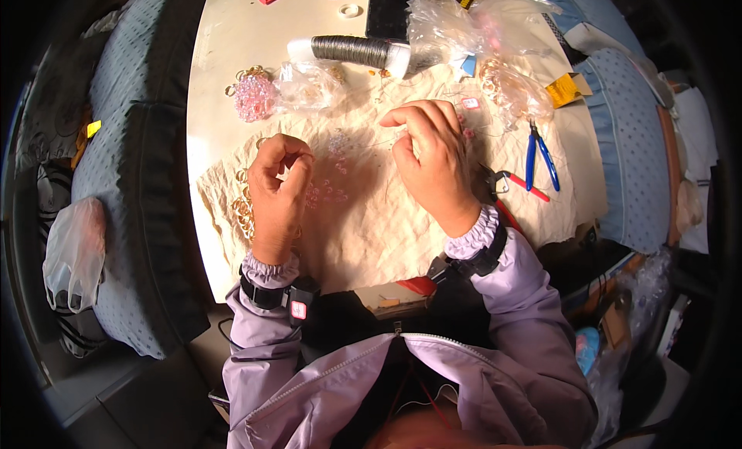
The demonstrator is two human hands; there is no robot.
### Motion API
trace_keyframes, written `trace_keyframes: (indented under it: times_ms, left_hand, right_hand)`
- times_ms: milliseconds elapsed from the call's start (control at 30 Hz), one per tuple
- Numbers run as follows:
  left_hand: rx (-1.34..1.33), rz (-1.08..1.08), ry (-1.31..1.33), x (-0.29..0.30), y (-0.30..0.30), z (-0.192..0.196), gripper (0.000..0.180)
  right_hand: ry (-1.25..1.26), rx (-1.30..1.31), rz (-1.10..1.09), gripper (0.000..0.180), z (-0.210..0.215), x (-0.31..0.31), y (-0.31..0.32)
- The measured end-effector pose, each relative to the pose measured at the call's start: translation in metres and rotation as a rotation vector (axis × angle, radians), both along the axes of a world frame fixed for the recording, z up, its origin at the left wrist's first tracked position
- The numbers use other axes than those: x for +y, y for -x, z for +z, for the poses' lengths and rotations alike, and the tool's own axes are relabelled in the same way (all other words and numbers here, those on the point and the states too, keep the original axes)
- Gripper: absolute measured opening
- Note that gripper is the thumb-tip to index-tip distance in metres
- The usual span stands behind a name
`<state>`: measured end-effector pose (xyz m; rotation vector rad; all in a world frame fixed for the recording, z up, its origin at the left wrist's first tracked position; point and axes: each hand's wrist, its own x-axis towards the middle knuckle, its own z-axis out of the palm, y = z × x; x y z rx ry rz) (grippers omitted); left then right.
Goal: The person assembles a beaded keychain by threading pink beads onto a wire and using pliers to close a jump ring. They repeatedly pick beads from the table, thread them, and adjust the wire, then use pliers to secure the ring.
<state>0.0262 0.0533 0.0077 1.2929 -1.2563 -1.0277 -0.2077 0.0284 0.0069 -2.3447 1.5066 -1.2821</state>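
On the cloth (371, 248) beside my left hand (280, 190) lie pink beads (335, 193), likely light, hard, slippery; take singly by the sides. Left grip narrow, right hand (438, 161) curled; contents, I cannot tell.

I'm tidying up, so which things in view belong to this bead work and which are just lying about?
Probably the job's: loose pink beads, gold-coloured rings, dark-wound spool, blue-handled pliers.

Seemingly lying about: white plastic bag at far left, gold box, white ring.
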Motion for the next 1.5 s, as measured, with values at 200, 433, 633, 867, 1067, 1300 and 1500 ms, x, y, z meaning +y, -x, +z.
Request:
trace_keyframes:
  times_ms: [200, 433, 633, 867, 1067, 1300, 1500]
  left_hand:
    - [-0.155, -0.043, 0.091, 0.002, -0.001, 0.0, 0.005]
    - [-0.1, -0.057, 0.047, 0.002, -0.002, 0.004, 0.003]
    - [0.004, -0.123, -0.023, 0.004, 0.002, 0.006, 0.006]
    - [0.19, -0.232, -0.146, 0.006, 0.003, 0.007, 0.005]
    - [-0.217, -0.049, -0.172, -0.002, -0.009, 0.003, 0.008]
    - [-0.315, -0.113, -0.063, -0.004, -0.022, -0.01, 0.015]
    - [-0.382, -0.196, -0.028, -0.005, -0.025, -0.01, 0.018]
  right_hand:
    - [-0.038, -0.921, 0.03, 0.028, -0.002, -0.007, 0.018]
    - [-0.135, -0.868, 0.177, 0.023, -0.001, 0.0, 0.008]
    - [-0.473, -0.442, 0.443, 0.022, 0.002, 0.012, -0.014]
    - [-0.518, -0.453, 0.382, 0.01, 0.003, 0.013, -0.012]
    - [-0.362, -0.254, 0.295, 0.014, 0.001, 0.008, -0.011]
    - [-0.266, -0.072, 0.341, 0.016, 0.0, 0.009, -0.01]
    - [-0.269, -0.056, 0.354, 0.017, -0.002, 0.009, -0.011]
